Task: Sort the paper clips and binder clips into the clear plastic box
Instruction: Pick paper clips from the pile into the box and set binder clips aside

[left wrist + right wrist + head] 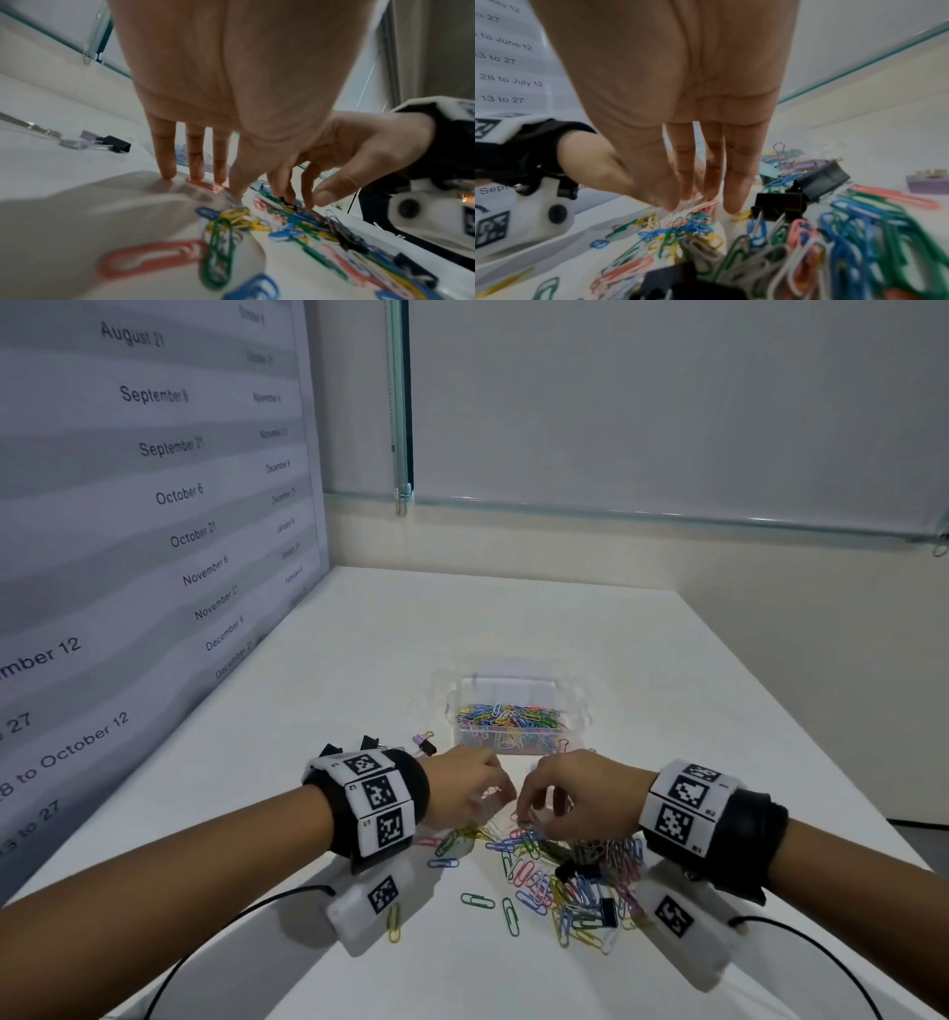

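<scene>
Fingers [164, 158] of the left hand [464, 785] reaching down straight and slightly spread, tips touching the table [318, 690] at the near-left edge of the loose paper clips [554, 870], gripping nothing that can be made out. Lying behind that hand, at the left: a few binder clips [423, 746], black and lilac, apart from the main heap. Standing further back, in the middle of the table: the clear plastic box [516, 721], open, already holding a thick layer of coloured paper clips. Spreading in front of the box, between and below the two wrists: the heap of coloured paper clips with small black binder clips [779, 203] mixed in. Hanging over that heap on the right: the right hand [575, 791], fingers [738, 182] extended and close together, thumb drawn in toward them, tips just touching the clips; whether anything is being pinched, impossible to tell through the blur. Sitting on both wrists: black bands with white marker tags.
</scene>
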`<state>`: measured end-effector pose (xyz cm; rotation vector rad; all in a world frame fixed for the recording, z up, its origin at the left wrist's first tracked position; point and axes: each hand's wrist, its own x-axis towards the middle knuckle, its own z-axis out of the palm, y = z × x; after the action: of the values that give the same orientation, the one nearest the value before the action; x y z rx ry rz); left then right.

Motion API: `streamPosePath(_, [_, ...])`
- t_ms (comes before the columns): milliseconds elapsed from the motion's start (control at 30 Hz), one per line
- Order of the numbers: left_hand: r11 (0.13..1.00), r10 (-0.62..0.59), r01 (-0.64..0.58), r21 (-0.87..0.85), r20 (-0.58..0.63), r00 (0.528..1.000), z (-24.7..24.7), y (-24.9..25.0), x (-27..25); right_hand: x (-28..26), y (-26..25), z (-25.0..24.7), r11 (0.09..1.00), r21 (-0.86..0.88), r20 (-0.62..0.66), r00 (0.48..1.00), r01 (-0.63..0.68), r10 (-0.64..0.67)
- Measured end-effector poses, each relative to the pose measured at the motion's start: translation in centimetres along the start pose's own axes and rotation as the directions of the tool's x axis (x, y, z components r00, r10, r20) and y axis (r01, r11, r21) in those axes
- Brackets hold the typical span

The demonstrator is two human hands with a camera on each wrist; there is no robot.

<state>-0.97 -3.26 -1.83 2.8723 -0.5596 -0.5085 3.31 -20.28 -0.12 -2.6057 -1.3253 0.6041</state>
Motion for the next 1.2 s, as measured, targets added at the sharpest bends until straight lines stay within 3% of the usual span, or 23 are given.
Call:
streamPosePath(133, [1.0, 0.002, 0.001, -0.03, 0.1, 0.995, -0.1, -0.3, -1.8, 0.0, 0.3, 0.2, 0.996, -0.022, 0.055, 0.995, -0.085, 0.087])
streamPosePath(267, [0.998, -0.034, 0.041, -0.057, 0.123, 0.992, -0.7, -0.8, -3.6, 0.4, -0.2, 0.7, 0.993, -0.029, 0.102, 0.988, -0.114, 0.116])
streamPosePath(433, [0.984, -0.175, 0.175, 0.024, 0.231, 0.957, 0.1, -2.0, -6.2, 0.9, -0.8, 1.1, 0.995, 0.01, 0.109, 0.989, -0.099, 0.098])
streamPosePath(600, [0.956, -0.287, 0.291, -0.023, 0.115, 0.951, 2.2, -2.0, -6.2, 1.9, -1.7, 2.0, 0.996, 0.042, 0.06, 0.996, -0.074, 0.072])
streamPosePath(767, [0.954, -0.281, 0.28, -0.106, 0.007, 0.96, 2.5, -1.1, -4.2, 2.3, -2.1, 2.0, 0.999, 0.037, 0.0, 1.0, -0.025, 0.025])
streamPosePath(1000, [0.957, -0.279, 0.283, -0.065, 0.067, 0.958, 1.8, -1.0, -3.8, 1.9, -0.8, 1.4, 0.988, -0.043, 0.066, 0.986, -0.147, 0.15])
streamPosePath(1200, [0.975, -0.21, 0.208, -0.083, -0.019, 0.977, 3.1, 1.2, -3.4, 2.6, -2.1, 2.3, 0.998, -0.015, 0.023, 0.998, -0.053, 0.053])
